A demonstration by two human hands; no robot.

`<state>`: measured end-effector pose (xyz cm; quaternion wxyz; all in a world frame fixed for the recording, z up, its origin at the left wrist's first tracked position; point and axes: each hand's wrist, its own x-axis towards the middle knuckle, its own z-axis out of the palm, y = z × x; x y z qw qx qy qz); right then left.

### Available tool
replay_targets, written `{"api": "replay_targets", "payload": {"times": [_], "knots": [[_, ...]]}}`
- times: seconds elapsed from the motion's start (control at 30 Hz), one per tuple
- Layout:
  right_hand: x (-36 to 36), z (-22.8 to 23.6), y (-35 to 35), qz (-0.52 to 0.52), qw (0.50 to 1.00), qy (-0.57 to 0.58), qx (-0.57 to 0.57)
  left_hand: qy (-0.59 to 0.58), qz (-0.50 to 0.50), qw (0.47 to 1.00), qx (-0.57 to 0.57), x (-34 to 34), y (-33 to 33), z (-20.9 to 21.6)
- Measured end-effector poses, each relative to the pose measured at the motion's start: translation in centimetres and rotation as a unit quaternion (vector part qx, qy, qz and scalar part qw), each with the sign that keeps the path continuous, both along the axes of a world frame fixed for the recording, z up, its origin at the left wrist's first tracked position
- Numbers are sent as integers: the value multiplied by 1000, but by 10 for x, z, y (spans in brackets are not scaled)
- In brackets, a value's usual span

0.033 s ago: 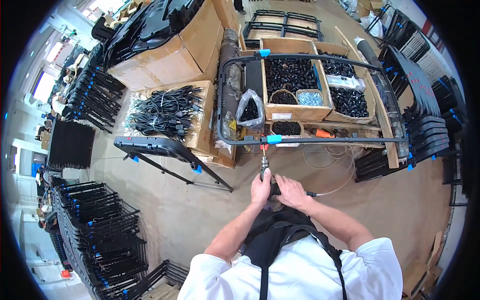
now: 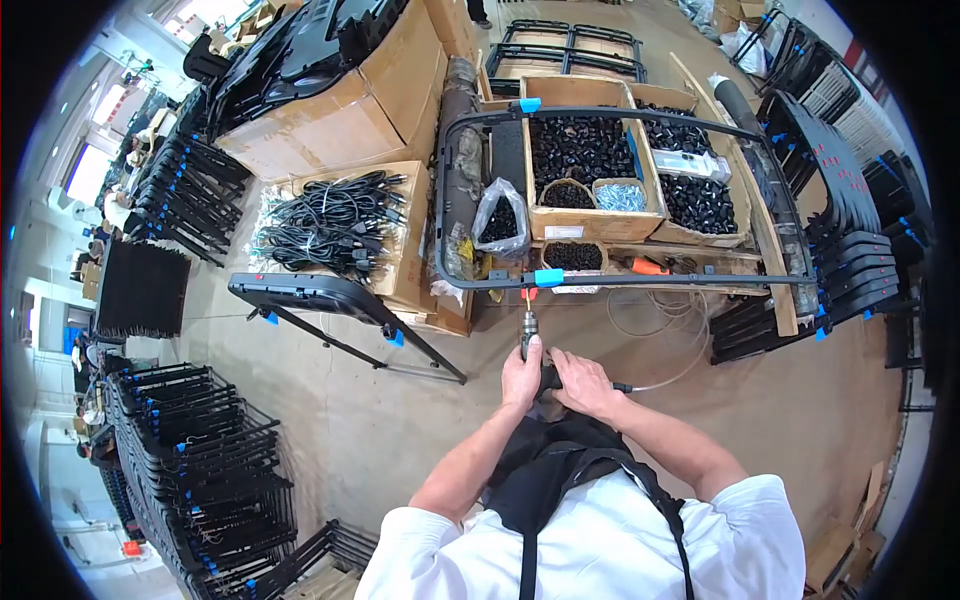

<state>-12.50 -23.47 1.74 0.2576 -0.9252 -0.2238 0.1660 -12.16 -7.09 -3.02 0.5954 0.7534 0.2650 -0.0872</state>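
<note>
Pale concrete floor (image 2: 400, 440) spreads through a workshop seen from above by a person in a white short-sleeved shirt and black apron. At the lower left stands a tall stack of black frames (image 2: 205, 450) with blue clips. At the upper left, a large cardboard box (image 2: 330, 115) is heaped with black moulded parts.

Ahead of the person, one rectangular black tube frame (image 2: 690, 281) with rounded corners spans a wooden table (image 2: 722, 263) of supplies. Inside its outline sits an open carton (image 2: 597, 228) of small black pieces, with a second carton (image 2: 700, 240) of black pieces to its right. Left of the frame, a box top carries a heap of coiled black cables (image 2: 335, 222).

At the bottom centre, before the frame's near bar, is a power drill (image 2: 530, 328), pointing away from the person; a pale hose (image 2: 665, 380) runs from its right side. The right grip (image 2: 585, 383), a bare hand, is closed around the drill's rear. The left grip (image 2: 520, 378) is wrapped about its front, thumb on top; its other fingers are mostly hidden.

Smaller still are a tub (image 2: 573, 257) of black bits, bright silver screws (image 2: 620, 197) and a blue clip (image 2: 548, 277) on the near bar. The slender drill bit (image 2: 528, 300) reaches that bar beside the clip; whether it touches is unclear.
</note>
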Motion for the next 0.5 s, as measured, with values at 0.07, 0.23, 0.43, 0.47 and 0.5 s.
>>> {"api": "replay_targets", "payload": {"times": [0.07,0.23,0.43,0.47,0.5], "knots": [[3,-5,1,-7,1000,9,1,19,-27,999,26,5,2,5],[3,-14,3,-24,999,6,31,23,-35,999,25,11,4,14],[9,-11,4,-23,999,-4,29,31,-51,996,66,18,6,13],[10,-10,4,-25,999,-4,30,30,-55,995,82,19,4,17],[11,-9,3,-25,1000,5,18,30,-57,994,83,20,2,20]]}}
